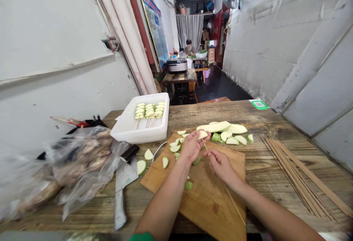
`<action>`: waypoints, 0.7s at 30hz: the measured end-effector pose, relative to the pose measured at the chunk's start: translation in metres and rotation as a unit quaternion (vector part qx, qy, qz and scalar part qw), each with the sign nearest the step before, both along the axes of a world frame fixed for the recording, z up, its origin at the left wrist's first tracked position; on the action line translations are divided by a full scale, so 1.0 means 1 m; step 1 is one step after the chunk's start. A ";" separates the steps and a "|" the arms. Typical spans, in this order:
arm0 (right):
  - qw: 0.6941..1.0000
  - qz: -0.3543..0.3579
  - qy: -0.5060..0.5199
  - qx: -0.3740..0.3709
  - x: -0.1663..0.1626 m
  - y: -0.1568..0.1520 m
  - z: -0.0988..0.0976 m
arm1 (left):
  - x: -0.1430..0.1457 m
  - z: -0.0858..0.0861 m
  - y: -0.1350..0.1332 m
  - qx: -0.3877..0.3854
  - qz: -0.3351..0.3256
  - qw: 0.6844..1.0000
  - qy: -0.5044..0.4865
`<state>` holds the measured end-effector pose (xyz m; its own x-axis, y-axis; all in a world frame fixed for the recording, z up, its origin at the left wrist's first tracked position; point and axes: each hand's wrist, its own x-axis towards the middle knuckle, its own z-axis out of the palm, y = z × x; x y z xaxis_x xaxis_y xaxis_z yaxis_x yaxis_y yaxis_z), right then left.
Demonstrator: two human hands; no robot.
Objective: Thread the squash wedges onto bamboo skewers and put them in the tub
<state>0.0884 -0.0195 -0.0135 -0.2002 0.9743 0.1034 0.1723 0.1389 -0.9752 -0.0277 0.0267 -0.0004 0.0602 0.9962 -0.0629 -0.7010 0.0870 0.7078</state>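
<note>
— Left hand (191, 146)?
— Fingers curled shut around a pale slice (203, 134), held just over the far end of the cutting board (212, 200).
— Right hand (220, 164)?
— Thumb and forefinger pinched tight on a thin skewer (235, 205). Its tip points up at the slice; its tail trails back over the board toward the person.
— Touching?
— Tip meets or nearly meets the slice; cannot tell which.
— Around them?
— More cut slices (233, 140) at the board's far edge. White tray (129, 130) holding loaded skewers (150, 110) to the left, cleaver (121, 193) beside the board, loose sticks (298, 176) well off to the right.
</note>
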 end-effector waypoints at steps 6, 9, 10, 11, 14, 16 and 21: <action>0.999 0.008 0.045 -0.026 -0.018 0.004 0.011 | -0.010 0.007 0.004 -0.065 -0.008 0.995 -0.070; 0.998 0.001 0.058 -0.018 -0.022 -0.002 0.004 | -0.009 0.009 0.003 -0.062 -0.015 0.996 -0.069; 0.998 -0.001 0.057 -0.017 -0.022 -0.004 0.002 | -0.008 0.009 0.002 -0.058 -0.020 0.996 -0.067; 0.998 -0.001 0.055 -0.018 -0.021 -0.006 0.000 | -0.007 0.009 0.001 -0.056 -0.027 0.996 -0.067; 0.999 0.002 0.049 -0.023 -0.019 -0.010 -0.003 | -0.004 0.009 -0.001 -0.055 -0.041 0.994 -0.083; 0.998 0.003 0.051 -0.028 -0.017 -0.010 -0.002 | -0.003 0.009 -0.001 -0.053 -0.048 0.993 -0.094; 0.998 0.001 0.060 -0.034 -0.018 -0.009 -0.003 | 0.001 0.010 -0.003 -0.040 -0.017 0.997 -0.068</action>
